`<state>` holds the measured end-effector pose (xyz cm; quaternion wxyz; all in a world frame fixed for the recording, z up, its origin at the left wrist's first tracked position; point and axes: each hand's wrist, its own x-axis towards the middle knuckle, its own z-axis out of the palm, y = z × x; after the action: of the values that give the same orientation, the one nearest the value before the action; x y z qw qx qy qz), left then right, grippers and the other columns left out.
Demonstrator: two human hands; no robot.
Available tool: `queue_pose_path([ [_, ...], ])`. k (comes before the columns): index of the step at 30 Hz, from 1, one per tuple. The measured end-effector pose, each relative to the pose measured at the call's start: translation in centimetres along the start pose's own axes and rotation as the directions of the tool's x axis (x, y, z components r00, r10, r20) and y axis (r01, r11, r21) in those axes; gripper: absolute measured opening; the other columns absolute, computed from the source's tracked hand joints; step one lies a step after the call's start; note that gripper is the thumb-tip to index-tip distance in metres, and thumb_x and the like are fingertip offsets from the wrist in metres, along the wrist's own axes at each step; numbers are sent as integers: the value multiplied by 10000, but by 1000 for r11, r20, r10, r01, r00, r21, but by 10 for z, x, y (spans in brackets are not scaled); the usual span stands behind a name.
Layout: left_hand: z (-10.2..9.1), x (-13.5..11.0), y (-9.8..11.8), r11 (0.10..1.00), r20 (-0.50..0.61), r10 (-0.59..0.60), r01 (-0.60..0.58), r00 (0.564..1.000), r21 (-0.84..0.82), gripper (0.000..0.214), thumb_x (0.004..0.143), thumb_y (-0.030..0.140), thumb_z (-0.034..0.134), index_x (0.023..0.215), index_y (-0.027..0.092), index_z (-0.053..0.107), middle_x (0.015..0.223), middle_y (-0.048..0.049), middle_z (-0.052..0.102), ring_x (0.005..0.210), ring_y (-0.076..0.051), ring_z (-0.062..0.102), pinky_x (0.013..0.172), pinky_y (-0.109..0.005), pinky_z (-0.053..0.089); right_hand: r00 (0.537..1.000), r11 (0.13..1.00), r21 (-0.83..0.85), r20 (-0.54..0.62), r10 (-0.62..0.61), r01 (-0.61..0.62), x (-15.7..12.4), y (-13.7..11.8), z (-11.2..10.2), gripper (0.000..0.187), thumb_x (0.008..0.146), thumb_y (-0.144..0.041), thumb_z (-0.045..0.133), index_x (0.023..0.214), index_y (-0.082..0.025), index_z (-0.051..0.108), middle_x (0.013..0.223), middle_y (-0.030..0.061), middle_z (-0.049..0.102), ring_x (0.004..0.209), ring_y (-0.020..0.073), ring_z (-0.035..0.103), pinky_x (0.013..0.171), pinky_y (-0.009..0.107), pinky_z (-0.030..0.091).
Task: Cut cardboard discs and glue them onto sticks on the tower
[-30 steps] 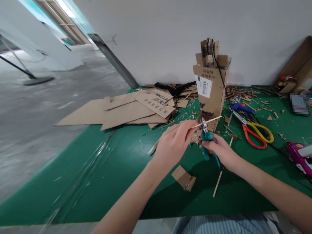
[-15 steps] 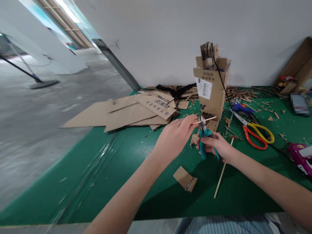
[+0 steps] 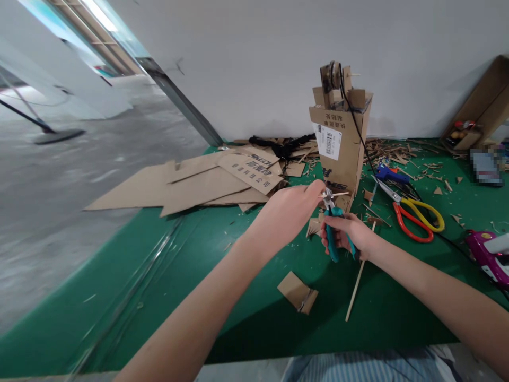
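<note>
My right hand (image 3: 345, 236) is closed around the teal handles of a pair of cutting pliers (image 3: 331, 236). The metal jaws point away from me and sit across a thin wooden stick (image 3: 340, 194). My left hand (image 3: 294, 209) pinches the stick just left of the jaws; its fingertips are partly hidden behind the hand. A cardboard box tower (image 3: 338, 138) with a barcode label stands right behind the pliers. Another wooden stick (image 3: 358, 286) lies on the table below my right wrist, and a small folded cardboard piece (image 3: 297, 292) lies nearer to me.
Scissors (image 3: 417, 212) with red and yellow handles, a blue-handled tool (image 3: 392, 174) and a purple glue gun (image 3: 487, 252) lie to the right. Flat cardboard sheets (image 3: 210, 185) spread at the left back. Cardboard scraps (image 3: 393, 154) litter the green table (image 3: 170, 297) along the wall.
My left hand has turned slightly and its fingers sit closer to the plier jaws. The stick shows less length on the right of the jaws. The whole view has shifted a little.
</note>
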<state>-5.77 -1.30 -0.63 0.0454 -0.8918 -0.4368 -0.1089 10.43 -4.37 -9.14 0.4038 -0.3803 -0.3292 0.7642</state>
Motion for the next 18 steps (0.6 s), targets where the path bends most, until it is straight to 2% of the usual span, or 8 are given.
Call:
queue_pose_path([
  [4, 5, -6, -1, 1000, -17, -26, 26, 1000, -8, 233, 1031, 271, 371, 1021, 175, 583, 726, -72, 687, 603, -199, 644, 572, -262, 433, 1000, 998, -55, 17, 19, -18, 1, 0, 1, 461, 621, -579, 837, 715, -170, 646, 631, 0, 628, 559, 152, 607, 507, 295, 538],
  [10, 1, -6, 4, 997, 37, -27, 25, 999, 69, 226, 1033, 258, 370, 1037, 161, 574, 767, -81, 695, 652, -215, 673, 553, -264, 416, 998, 999, -52, 53, 19, -16, 4, 4, 0, 478, 619, -589, 832, 698, -165, 627, 593, -1, 616, 513, 151, 599, 472, 300, 543],
  [14, -1, -10, 5, 995, 19, -22, 20, 1000, 94, 228, 1037, 276, 379, 1042, 165, 578, 771, -75, 699, 651, -217, 671, 558, -267, 413, 997, 998, -60, 76, 11, -6, 2, 5, 2, 472, 656, -591, 817, 694, -169, 608, 592, -6, 608, 511, 147, 596, 463, 295, 534],
  [18, 0, -11, 3, 997, -15, -5, 6, 1000, 71, 229, 1035, 272, 380, 1046, 165, 582, 783, -77, 700, 656, -208, 665, 571, -264, 423, 999, 998, -66, 47, -6, 9, 1, 5, 6, 480, 633, -595, 831, 685, -171, 612, 599, -10, 601, 532, 149, 595, 491, 310, 546],
])
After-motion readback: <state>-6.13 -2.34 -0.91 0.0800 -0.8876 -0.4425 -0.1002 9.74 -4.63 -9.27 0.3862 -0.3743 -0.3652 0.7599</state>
